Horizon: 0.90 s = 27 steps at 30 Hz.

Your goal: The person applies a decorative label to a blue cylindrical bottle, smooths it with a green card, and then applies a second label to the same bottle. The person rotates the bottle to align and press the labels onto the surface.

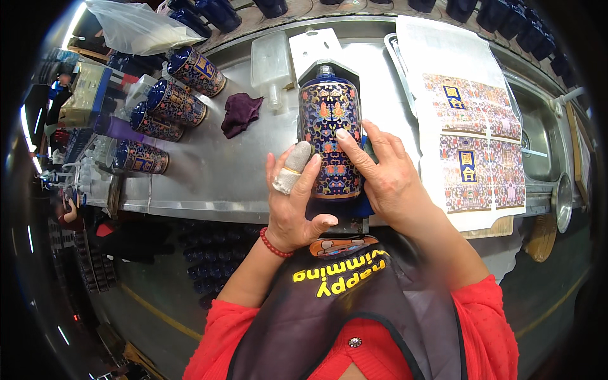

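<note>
A dark blue bottle (pixel 329 107) with a colourful floral wrap lies in front of me, its neck pointing away, on a white stand (pixel 354 81) partly hidden under it. My right hand (pixel 389 180) is at its right side, the thumb tip touching the patterned surface and the other fingers stretched out and apart. Along the bottle's lower left is my left hand (pixel 290 202), its fingers spread. One of its fingers wears a grey-white cloth cover (pixel 295 168) bound with a band. Whether the left fingertips touch the bottle, I cannot tell.
Patterned transfer sheets (pixel 465 158) lie on white paper to the right, before a metal sink (pixel 538 133). A dark purple cloth (pixel 241 114) and a clear flat container (pixel 271 63) are on the steel table (pixel 209 177). Several decorated bottles (pixel 177 101) stand at left.
</note>
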Motion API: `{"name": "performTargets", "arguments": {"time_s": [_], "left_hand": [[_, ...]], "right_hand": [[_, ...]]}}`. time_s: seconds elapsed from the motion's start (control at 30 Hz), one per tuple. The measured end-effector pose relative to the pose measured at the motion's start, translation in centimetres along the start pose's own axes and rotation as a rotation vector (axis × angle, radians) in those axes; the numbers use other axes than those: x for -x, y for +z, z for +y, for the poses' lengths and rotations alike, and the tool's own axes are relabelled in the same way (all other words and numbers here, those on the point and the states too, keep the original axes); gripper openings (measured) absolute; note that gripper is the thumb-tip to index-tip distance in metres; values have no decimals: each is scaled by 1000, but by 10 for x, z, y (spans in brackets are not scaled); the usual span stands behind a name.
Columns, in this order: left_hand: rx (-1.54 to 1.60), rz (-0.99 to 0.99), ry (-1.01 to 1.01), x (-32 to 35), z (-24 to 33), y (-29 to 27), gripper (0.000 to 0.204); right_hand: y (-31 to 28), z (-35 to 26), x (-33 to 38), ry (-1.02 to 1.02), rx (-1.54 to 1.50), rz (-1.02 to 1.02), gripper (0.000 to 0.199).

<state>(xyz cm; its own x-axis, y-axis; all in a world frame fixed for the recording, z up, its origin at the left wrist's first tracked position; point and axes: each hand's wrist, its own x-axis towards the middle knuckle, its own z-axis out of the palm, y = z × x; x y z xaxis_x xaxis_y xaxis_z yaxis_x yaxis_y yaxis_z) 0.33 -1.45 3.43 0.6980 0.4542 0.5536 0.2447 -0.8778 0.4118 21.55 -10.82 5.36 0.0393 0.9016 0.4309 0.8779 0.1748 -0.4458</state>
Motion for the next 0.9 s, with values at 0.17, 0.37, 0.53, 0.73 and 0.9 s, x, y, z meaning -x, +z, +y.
{"name": "performTargets", "arguments": {"time_s": [0.17, 0.37, 0.53, 0.73, 0.9], "left_hand": [[2, 8, 2, -1, -2, 0, 92], [32, 7, -14, -6, -3, -2, 96], [47, -4, -70, -22, -12, -3, 109], [-17, -120, 3, -38, -8, -1, 110], [48, -92, -73, -49, -16, -6, 110]], "right_hand": [[-1, 2, -5, -7, -2, 50, 75], [-2, 2, -9, 7, -64, 3, 78], [0, 1, -11, 38, -21, 14, 80], [-2, 4, -17, 9, -16, -1, 79], [-3, 8, -22, 53, -70, 9, 78]]}}
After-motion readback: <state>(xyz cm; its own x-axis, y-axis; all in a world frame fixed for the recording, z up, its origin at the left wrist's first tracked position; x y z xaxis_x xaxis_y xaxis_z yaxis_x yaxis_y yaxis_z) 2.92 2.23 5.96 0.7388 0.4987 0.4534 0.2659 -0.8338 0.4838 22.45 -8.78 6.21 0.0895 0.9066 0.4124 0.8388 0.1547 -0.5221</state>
